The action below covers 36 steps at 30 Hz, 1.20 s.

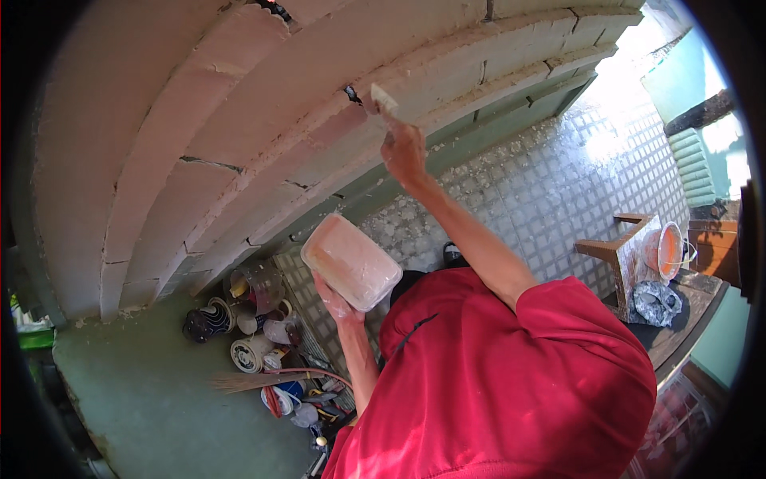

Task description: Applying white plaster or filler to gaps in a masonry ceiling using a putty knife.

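Filling wall joints. Centre frame, left hand (333, 299) cups a filler tub (351, 261) from below. Upper centre, right hand (404, 152) is clamped on a putty knife (383, 102), blade on block wall (239, 112) joint. Next likely calls for a steady stroke along the seam.

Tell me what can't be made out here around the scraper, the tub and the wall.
Head view only:
- Right hand: its grip on the putty knife is turned away.
- Left hand: fingers hidden under the plastic tub; its contents are washed out.
- Cans and cups on the floor: too small and cluttered.
- Block wall: upper part cut off by the rim.
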Motion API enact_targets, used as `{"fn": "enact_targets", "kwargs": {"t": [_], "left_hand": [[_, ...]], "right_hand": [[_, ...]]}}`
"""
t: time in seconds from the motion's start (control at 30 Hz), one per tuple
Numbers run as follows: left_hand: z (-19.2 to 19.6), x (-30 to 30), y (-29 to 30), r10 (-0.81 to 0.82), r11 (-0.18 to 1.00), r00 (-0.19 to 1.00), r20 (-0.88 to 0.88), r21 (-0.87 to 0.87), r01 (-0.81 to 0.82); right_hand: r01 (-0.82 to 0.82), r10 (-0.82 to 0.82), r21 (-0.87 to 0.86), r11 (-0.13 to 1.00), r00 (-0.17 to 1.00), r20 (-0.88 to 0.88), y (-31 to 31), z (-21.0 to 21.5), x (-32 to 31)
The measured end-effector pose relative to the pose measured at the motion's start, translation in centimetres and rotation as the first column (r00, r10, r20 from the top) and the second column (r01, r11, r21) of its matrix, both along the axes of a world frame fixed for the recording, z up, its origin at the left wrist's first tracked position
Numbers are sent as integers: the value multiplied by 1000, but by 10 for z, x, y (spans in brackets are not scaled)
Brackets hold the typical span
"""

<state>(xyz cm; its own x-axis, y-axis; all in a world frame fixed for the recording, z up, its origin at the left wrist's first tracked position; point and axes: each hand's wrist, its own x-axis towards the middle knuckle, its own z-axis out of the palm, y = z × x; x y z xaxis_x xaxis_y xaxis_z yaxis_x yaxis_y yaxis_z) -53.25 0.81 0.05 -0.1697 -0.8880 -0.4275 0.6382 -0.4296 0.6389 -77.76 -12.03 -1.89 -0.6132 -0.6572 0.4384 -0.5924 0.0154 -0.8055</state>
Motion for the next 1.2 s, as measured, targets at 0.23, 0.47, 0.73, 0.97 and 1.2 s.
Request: {"fn": "enact_targets", "kwargs": {"t": [0.23,0.47,0.73,0.97,1.2], "left_hand": [[2,11,4,15,1000,1000,-19,4,-15],[-13,22,10,-1,1000,999,-42,-8,1],[-14,38,6,-12,1000,998,-53,14,13],[3,50,6,-2,1000,999,-39,-22,1],[-6,73,12,7,999,998,-64,-32,-9]], "right_hand": [[-69,68,33,997,997,41,21,28,-13],[49,-42,80,996,995,-91,-9,40,-7],[-80,79,-8,997,993,-87,-1,28,30],[144,-152,-107,984,986,-69,6,39,0],[-3,-52,-292,956,982,-179,-19,24,42]]}}
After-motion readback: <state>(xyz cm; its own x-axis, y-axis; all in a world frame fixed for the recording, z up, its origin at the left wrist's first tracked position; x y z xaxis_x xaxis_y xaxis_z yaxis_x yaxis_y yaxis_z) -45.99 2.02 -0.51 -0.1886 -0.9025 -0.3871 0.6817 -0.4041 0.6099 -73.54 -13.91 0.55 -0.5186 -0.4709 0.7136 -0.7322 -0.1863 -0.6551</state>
